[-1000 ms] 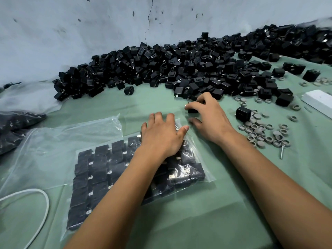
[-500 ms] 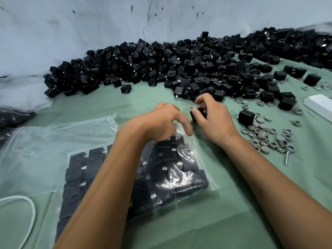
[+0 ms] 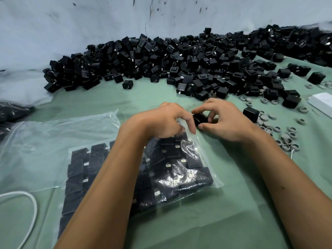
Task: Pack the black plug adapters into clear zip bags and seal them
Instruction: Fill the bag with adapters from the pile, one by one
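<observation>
Black plug adapters (image 3: 179, 69) are lying heaped in a long pile along the foot of the pale wall (image 3: 89, 24), spreading across the far side of the green table cover (image 3: 233, 203). One loose adapter (image 3: 200, 118) is sitting in the right hand (image 3: 226, 121), whose thumb and curled fingers are pinching it just beside the open mouth of the clear zip bag (image 3: 188, 159). The left hand (image 3: 161, 121) is curling its fingers down onto the top edge of that bag, gripping the plastic at the mouth; how much of the film it is pinching cannot be told, since the fingertips are partly hidden. The bag is lying flat on the cover under the left forearm, and rows of adapters are showing through it, packed side by side with their metal prongs catching light. A second sheet of clear plastic (image 3: 53, 141) is lying crumpled to the left of it, touching the filled bag. A single adapter (image 3: 251, 114) is standing on its own just to the right of the right hand, near a scatter of grey rings (image 3: 287, 142). Another lone adapter (image 3: 127, 84) is sitting just in front of the pile. A white cable (image 3: 33, 209) is looping at the lower left, and a white box (image 3: 321, 103) is showing at the right edge. Dark bagged goods (image 3: 12, 112) are lying at the far left edge.
</observation>
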Action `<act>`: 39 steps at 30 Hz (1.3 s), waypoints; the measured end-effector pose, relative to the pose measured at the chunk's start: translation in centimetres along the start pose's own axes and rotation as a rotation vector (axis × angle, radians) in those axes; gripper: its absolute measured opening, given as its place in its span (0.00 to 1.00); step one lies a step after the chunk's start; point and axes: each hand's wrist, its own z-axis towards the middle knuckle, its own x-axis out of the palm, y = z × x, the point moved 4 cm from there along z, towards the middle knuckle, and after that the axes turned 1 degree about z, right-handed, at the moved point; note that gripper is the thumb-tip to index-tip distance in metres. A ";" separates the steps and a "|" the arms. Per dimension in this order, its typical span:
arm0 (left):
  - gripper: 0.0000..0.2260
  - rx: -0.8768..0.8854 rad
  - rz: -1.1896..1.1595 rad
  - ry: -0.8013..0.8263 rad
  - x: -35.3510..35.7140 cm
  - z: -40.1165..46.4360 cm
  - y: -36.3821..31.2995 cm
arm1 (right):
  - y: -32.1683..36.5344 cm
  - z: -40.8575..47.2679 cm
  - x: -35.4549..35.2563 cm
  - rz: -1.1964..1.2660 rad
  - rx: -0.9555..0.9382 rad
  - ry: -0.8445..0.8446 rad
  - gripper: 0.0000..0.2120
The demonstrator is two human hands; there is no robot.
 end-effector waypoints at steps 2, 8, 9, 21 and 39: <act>0.15 -0.011 -0.013 0.000 -0.2 0.0 0.4 | -0.3 0.0 0.0 0.097 0.030 0.023 0.17; 0.07 0.080 -0.068 -0.070 -0.9 -0.6 0.8 | -0.5 -0.5 0.3 0.537 0.085 0.184 0.16; 0.07 0.089 -0.068 -0.081 -1.1 -0.7 0.8 | -0.4 -0.6 0.2 0.581 0.069 0.205 0.17; 0.09 0.178 -0.142 -0.173 -2.2 -1.6 0.1 | 1.0 -1.0 0.3 0.819 -0.065 0.369 0.16; 0.09 0.205 -0.175 -0.196 -2.1 -1.3 0.0 | 3.3 -1.0 2.9 1.351 0.112 0.517 0.20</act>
